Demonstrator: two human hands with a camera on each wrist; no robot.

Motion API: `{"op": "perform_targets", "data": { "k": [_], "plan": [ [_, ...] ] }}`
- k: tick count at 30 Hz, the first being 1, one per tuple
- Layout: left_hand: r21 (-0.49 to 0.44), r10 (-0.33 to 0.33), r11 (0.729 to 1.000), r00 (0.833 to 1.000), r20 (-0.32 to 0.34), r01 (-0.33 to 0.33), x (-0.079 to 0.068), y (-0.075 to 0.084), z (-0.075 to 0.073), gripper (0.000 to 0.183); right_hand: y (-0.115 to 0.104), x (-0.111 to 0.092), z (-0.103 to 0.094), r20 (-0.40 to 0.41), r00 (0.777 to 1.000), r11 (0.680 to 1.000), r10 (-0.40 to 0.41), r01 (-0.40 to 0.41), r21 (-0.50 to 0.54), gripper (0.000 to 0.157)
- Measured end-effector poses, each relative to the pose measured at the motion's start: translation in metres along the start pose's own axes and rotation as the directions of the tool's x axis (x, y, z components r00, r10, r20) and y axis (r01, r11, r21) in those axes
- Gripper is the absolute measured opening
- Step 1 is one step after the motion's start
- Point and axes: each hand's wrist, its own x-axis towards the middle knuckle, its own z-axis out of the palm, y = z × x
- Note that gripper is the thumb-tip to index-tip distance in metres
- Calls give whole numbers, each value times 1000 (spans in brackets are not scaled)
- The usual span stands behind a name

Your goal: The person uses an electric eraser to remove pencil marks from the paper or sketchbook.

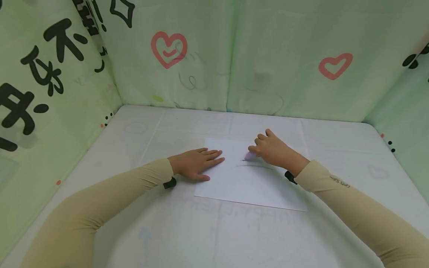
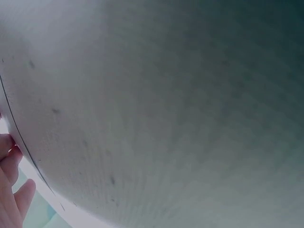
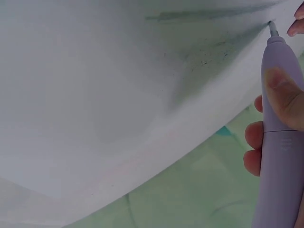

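Note:
A sheet of white paper lies on the white-covered table. My left hand rests flat on the paper's left part with its fingers spread. In the head view my right hand is over the upper right of the sheet, gripping a lilac electric eraser with a pen-like body. Its narrow tip points down at the paper, right at a faint grey mark. A longer grey line runs just below the tip. In the right wrist view, dark specks lie between the marks.
The table extends around the sheet, its cover creased. Pale green curtains with printed hearts and characters stand behind and at both sides. A dark wrist camera shows under the left wrist.

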Motion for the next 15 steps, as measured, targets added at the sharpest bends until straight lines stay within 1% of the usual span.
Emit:
{"op": "perform_targets", "data": {
  "k": [7, 11, 15],
  "plan": [
    [8, 4, 1000, 1000, 1, -4, 1, -1, 0, 73, -1, 1, -1, 14, 1000, 1000, -1, 1, -12, 21],
    [1, 6, 1000, 1000, 2, -6, 1, -1, 0, 73, 0, 2, -1, 35, 999, 1000, 14, -14, -18, 22],
    [-3, 6, 1000, 1000, 2, -6, 1, -2, 0, 73, -1, 1, -1, 6, 1000, 1000, -5, 5, 4, 22]
  ]
}}
